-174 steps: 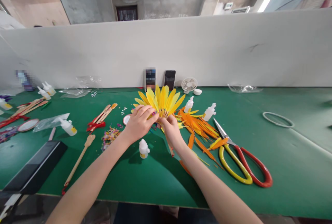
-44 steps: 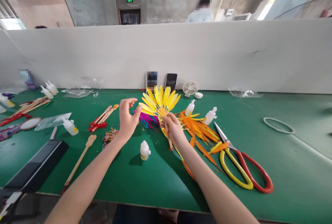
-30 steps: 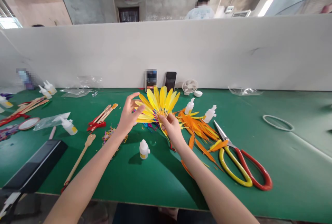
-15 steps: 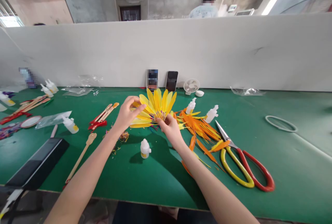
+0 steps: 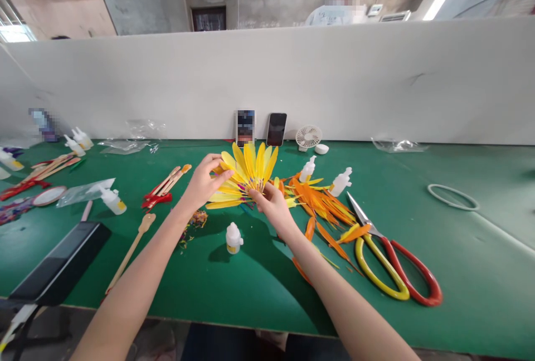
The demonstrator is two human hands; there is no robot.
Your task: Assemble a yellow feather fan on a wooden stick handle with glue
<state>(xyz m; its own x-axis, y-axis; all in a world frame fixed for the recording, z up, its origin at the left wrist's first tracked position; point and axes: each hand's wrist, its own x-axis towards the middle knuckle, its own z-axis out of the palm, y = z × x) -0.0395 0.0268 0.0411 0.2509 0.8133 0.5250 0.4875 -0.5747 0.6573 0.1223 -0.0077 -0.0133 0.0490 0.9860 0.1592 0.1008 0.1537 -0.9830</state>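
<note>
A fan of yellow feathers [image 5: 246,174] is held up above the green table [image 5: 251,283]. My right hand [image 5: 271,208] grips it at the base, where the feathers meet. My left hand [image 5: 204,183] pinches the outer feathers on the fan's left edge. A small white glue bottle [image 5: 233,238] stands on the table just below both hands. Loose orange and yellow feathers [image 5: 321,205] lie to the right of my right hand.
Large scissors with yellow and red handles [image 5: 388,261] lie right of the feathers. Two glue bottles [image 5: 324,177], a small fan [image 5: 308,137] and two phones [image 5: 259,128] stand behind. Wooden sticks [image 5: 167,185], a wooden handle [image 5: 129,252], a black case [image 5: 54,272] and a white ring [image 5: 453,196] lie about. A person stands behind the white partition [image 5: 334,82].
My left hand had let go of the fan and hung open to its left; it has come back and closed on the left-hand feathers. The fan has tilted and spread leftward.
</note>
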